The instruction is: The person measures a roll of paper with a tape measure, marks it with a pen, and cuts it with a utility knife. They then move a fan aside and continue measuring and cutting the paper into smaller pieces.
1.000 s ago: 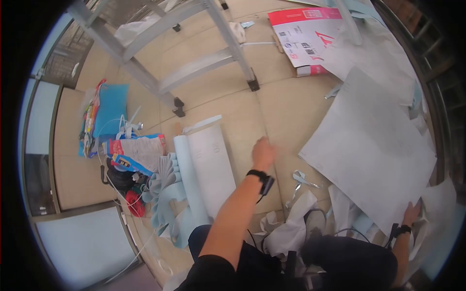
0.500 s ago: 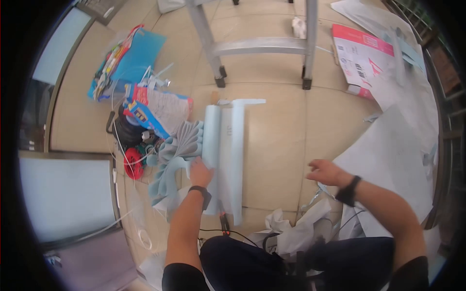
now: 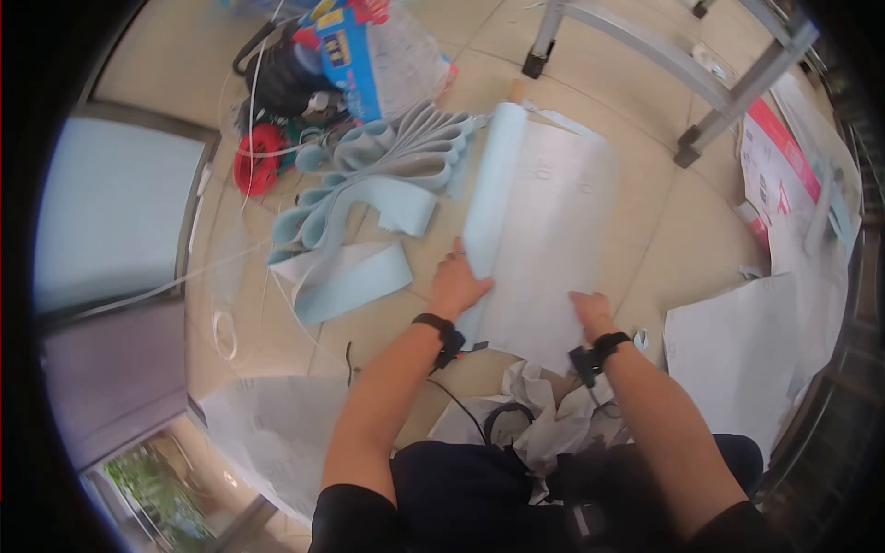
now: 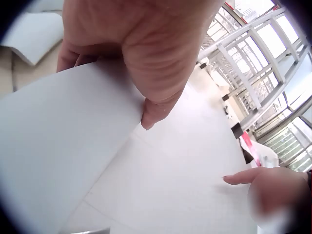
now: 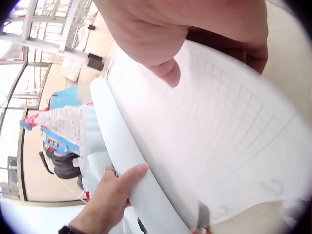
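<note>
A light blue wallpaper roll (image 3: 494,180) lies on the floor before me, with a white sheet (image 3: 553,240) unrolled to its right. Faint grid lines and numbers mark the sheet's backing. My left hand (image 3: 456,284) grips the near part of the roll, its thumb lying over the top in the right wrist view. At the sheet's right edge, my right hand (image 3: 593,313) pinches the paper, thumb above and fingers under. A knife-like blade (image 5: 203,214) with a red-orange handle pokes out by the sheet's near end.
Curled blue strips (image 3: 369,207) lie left of the roll. Beyond them are a blue plastic bag (image 3: 355,69) and a red coil (image 3: 259,158). A metal ladder (image 3: 645,51) stands ahead. Crumpled paper (image 3: 544,415) is near my knees, and a cut sheet (image 3: 733,341) lies to the right.
My left hand came from mid-floor onto the roll. My right hand left the cut sheet, crossed leftward and took the unrolled paper's edge. The partly curled sheet now lies spread wider.
</note>
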Demonstrator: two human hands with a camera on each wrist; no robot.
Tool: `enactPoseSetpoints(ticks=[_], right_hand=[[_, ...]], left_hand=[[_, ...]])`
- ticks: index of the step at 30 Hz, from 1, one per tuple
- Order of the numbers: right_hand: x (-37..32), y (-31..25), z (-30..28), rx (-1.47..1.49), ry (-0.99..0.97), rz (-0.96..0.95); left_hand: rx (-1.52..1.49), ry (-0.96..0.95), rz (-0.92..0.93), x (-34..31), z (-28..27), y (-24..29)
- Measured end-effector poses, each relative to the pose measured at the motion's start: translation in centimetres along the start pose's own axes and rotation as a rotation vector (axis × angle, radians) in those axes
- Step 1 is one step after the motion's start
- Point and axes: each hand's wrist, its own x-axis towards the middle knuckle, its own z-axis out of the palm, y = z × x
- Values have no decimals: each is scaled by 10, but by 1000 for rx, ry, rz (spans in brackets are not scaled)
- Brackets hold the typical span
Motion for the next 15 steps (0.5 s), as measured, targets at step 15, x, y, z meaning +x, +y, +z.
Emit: enactPoseSetpoints(ticks=[15], right_hand=[[-62,31,-169,217,-4,110]], left_hand=[[-3,-370,318,-5,37,91]])
